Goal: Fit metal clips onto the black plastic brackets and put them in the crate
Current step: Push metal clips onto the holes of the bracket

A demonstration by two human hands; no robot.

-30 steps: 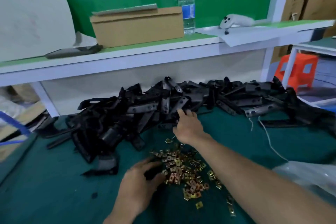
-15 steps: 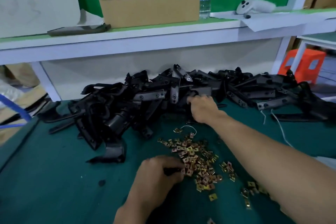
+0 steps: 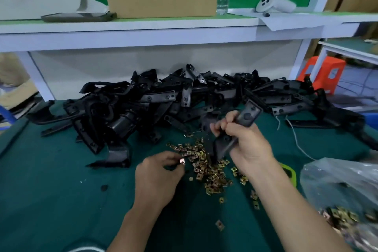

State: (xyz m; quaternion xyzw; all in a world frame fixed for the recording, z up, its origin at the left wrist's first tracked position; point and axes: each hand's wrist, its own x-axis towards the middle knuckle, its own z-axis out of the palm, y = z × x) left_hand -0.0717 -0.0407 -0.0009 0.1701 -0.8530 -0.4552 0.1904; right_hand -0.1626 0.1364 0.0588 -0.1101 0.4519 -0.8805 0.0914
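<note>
Bracket [image 3: 248,117] in right hand [image 3: 248,145], long axis up-right.

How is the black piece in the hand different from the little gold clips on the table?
The bracket is black and long; the clips are gold-brown, small and squarish. The bracket is lifted in the right hand, tilted up; most clips lie loose on the green table. There is one held bracket but many clips. The left hand pinches just one clip. Both are parts waiting to be joined.
</note>
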